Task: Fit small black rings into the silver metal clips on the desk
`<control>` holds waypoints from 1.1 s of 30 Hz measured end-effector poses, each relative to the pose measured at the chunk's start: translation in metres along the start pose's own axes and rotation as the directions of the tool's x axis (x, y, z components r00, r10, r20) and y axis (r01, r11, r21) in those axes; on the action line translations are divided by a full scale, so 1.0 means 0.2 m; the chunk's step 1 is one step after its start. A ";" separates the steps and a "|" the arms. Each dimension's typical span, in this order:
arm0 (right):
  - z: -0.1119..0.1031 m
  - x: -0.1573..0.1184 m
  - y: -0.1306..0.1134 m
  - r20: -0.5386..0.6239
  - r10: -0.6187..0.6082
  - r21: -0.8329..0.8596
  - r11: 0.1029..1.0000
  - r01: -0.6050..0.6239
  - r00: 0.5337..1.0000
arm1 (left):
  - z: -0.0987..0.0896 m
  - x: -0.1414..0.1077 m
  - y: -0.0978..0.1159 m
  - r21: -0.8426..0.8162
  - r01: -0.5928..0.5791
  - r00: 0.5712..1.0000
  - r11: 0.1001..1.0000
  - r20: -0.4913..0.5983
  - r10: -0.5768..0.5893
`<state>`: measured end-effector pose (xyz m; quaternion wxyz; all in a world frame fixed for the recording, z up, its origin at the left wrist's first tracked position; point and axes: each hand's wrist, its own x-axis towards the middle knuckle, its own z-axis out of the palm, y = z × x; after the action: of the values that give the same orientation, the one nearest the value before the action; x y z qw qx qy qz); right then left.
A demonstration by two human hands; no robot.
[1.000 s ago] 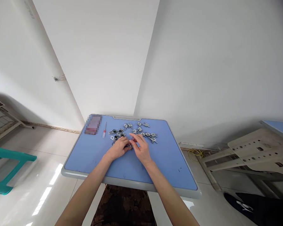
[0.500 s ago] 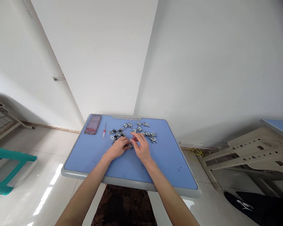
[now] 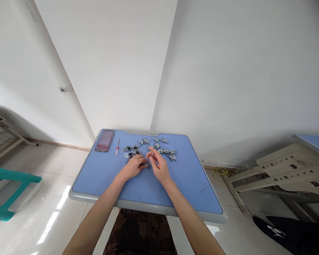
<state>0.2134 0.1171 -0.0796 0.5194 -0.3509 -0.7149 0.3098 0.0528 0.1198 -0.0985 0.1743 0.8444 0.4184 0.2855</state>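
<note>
On the blue desk [image 3: 106, 180], my left hand [image 3: 134, 166] is closed around a small metal part [image 3: 146, 164] that rests near the desk surface. My right hand [image 3: 158, 164] is just to the right, its thumb and index finger pinched round a small clear item [image 3: 149, 156], perhaps a screwdriver handle, over the metal part. Behind my left hand lies a pile of metal and black parts [image 3: 129, 148]. Several silvery metal parts [image 3: 171, 156] are spread behind and to the right of my right hand.
A screwdriver with a clear and red handle [image 3: 117, 150] lies left of the pile, beside a blurred rectangular object [image 3: 104, 140]. A green stool [image 3: 13, 187] stands at the left, another desk [image 3: 313, 143] at the right.
The fingers of my right hand have shifted slightly around the clear item. My left hand keeps its place on the metal part.
</note>
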 end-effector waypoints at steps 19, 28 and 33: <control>-0.09 0.03 0.02 -0.119 0.296 -0.121 0.943 -0.310 0.948 | -0.05 -0.02 0.06 -0.112 0.109 0.993 0.988 -0.025 -0.113; -0.16 0.03 0.06 0.214 0.343 -0.311 0.911 -0.269 0.914 | -0.06 -0.02 0.04 -0.023 -0.059 0.995 0.998 -0.078 0.057; -0.14 0.02 0.06 0.258 0.316 -0.318 0.920 -0.229 0.913 | -0.05 -0.01 0.03 -0.024 -0.043 0.998 0.999 -0.056 0.041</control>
<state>0.2422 0.1292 -0.0784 0.2989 -0.4662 -0.7664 0.3254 0.0490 0.1156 -0.0888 0.1674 0.8425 0.4015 0.3178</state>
